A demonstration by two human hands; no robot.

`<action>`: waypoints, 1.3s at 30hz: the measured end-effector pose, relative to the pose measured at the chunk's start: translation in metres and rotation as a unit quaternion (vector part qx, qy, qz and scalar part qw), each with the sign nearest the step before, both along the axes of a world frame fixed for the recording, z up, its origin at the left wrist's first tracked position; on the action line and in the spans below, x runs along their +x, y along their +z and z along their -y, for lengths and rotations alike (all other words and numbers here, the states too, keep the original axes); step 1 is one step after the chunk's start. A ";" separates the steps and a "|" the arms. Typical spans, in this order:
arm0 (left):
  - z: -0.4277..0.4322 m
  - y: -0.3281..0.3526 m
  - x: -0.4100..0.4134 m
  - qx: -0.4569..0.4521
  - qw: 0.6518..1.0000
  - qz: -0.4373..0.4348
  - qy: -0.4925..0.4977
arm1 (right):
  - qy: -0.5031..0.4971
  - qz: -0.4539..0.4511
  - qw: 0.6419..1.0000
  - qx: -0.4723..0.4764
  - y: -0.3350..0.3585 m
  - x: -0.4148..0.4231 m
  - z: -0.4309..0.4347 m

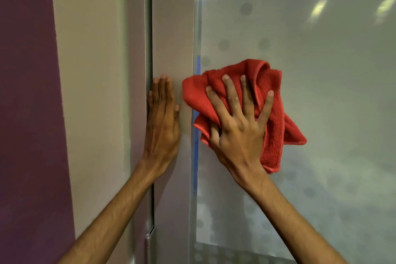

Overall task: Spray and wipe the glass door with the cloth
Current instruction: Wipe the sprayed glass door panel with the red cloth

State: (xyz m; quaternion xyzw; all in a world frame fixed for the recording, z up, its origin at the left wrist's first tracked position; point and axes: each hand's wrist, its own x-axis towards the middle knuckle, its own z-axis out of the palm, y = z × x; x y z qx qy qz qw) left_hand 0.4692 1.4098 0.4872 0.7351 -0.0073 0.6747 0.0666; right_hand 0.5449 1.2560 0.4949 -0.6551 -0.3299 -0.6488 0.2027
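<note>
Head view: your right hand (237, 126), fingers spread straight, pressing red cloth (272, 100) flat on frosted glass door (321, 92) beside its frame (173, 38), your left hand (164, 118), fingers together, flat on frame.

cam=head, one wide-angle view | from=worn on person's head | facing=forward, slightly down, nearly square-on to frosted dotted glass door pane (321, 92) | range=close | framing=pane fills right half, grey metal door frame (171, 28) centre, purple painted wall strip (25, 92) at left edge
</note>
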 end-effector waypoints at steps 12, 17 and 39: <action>-0.001 -0.023 -0.004 -0.012 1.000 -0.023 -0.002 | -0.017 -0.023 1.000 -0.012 -0.068 -0.003 0.004; 0.001 -0.029 -0.003 -0.007 0.999 -0.024 0.031 | -0.017 -0.023 0.999 -0.030 -0.095 -0.005 0.009; 0.005 -0.037 0.001 0.011 0.996 -0.018 0.088 | -0.001 -0.040 0.998 0.040 0.049 0.008 0.036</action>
